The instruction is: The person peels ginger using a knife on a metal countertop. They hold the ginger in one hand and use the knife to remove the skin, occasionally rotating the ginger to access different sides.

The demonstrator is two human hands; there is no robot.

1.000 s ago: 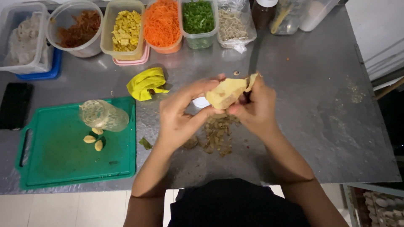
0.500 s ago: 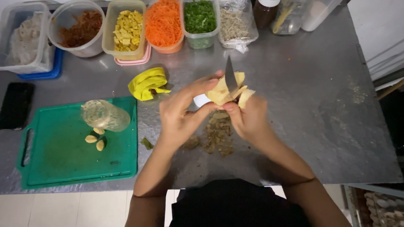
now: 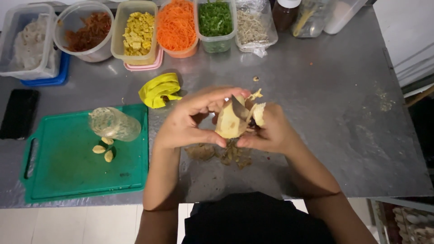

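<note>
My left hand point(image 3: 190, 122) grips a pale yellow, partly peeled root point(image 3: 229, 124) over the grey metal table point(image 3: 325, 104). My right hand point(image 3: 271, 131) holds a knife point(image 3: 237, 107) whose blade lies against the root's top, its handle hidden in my fist. A strip of peel curls up by the blade. Brown peelings point(image 3: 226, 153) lie in a heap on the table just below both hands.
A green cutting board point(image 3: 68, 171) at the left bears a tipped clear jar point(image 3: 115, 124) and a few pale cloves point(image 3: 103, 150). A yellow cloth point(image 3: 159, 89) lies behind. Tubs of shredded carrot point(image 3: 177, 25), chopped greens point(image 3: 214, 18) and other ingredients line the far edge. A black phone point(image 3: 17, 113) lies far left.
The knife blade has swung down from pointing away to lying across the root's top. Both hands have turned the root and drawn slightly nearer to me.
</note>
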